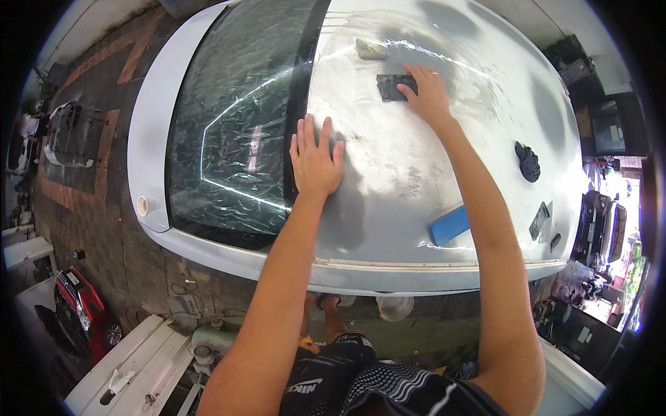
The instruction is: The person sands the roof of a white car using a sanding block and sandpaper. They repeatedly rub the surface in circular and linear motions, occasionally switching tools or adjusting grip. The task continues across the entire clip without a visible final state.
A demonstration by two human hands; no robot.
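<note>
In front of me is a car's white and grey roof panel (pixel 388 166), with smeared, dusty patches across it. My left hand (pixel 317 158) lies flat on the panel beside the dark edge of the rear glass (pixel 236 139), fingers spread and holding nothing. Farther off, my right hand (pixel 428 93) grips the right end of a piece of black sandpaper (pixel 390 87) pressed against the panel. Just beyond that lies a beige, sponge-like block (pixel 371 49). A blue block (pixel 449 226) rests near the panel's close edge, partly behind my right forearm.
Toward the right of the roof sit a crumpled black bundle (pixel 527 161) and a dark flat sheet (pixel 540 220). A white bucket (pixel 395 307) stands below the car's near side. Red car parts (pixel 80 305) are at lower left, and a parked dark vehicle (pixel 598 225) shows at right.
</note>
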